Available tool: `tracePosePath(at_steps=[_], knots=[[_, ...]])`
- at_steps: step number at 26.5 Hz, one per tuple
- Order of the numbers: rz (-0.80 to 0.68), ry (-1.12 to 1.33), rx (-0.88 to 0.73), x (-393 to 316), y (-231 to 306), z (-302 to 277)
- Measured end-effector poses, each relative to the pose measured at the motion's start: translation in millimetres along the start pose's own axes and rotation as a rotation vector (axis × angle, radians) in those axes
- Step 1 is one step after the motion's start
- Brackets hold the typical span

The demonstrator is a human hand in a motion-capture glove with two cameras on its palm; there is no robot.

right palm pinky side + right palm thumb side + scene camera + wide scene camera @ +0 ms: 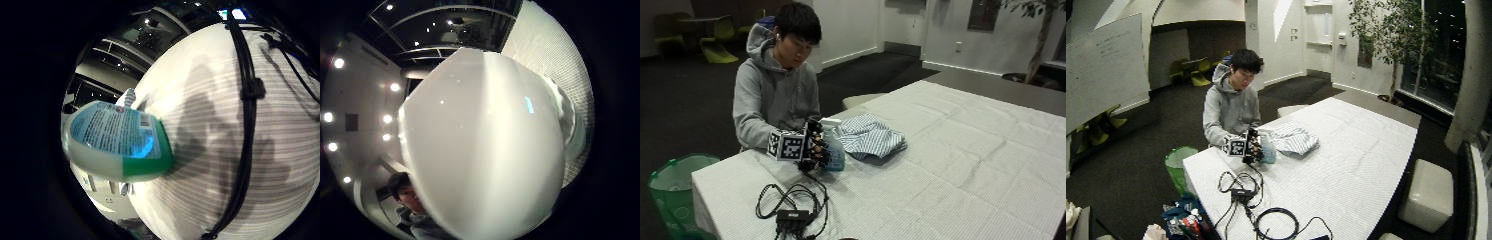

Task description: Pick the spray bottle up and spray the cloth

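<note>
You were working in what looked like an office or meeting space: a long table under a white cloth (1352, 165), a large wall-mounted whiteboard (1102, 70), yellow-green moulded chairs (1199, 67) in a dim side room, a tall potted indoor tree (1392, 40) by dark windows, and dark carpet underfoot.

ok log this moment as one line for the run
stage: bottle in hand | right hand: grips spray bottle, upright at table edge | striped cloth: crumpled beside bottle | spray: none seen
</note>
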State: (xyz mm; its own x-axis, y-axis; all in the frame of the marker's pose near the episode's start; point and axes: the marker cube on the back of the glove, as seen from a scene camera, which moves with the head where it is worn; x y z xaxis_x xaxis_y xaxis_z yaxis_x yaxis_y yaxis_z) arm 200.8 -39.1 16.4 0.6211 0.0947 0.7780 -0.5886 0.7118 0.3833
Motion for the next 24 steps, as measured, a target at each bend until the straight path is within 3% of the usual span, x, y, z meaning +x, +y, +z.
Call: tracePosePath(at_steps=[24], knots=[[0.022, -0.235, 0.121, -16.6, -21.5, 29.4]])
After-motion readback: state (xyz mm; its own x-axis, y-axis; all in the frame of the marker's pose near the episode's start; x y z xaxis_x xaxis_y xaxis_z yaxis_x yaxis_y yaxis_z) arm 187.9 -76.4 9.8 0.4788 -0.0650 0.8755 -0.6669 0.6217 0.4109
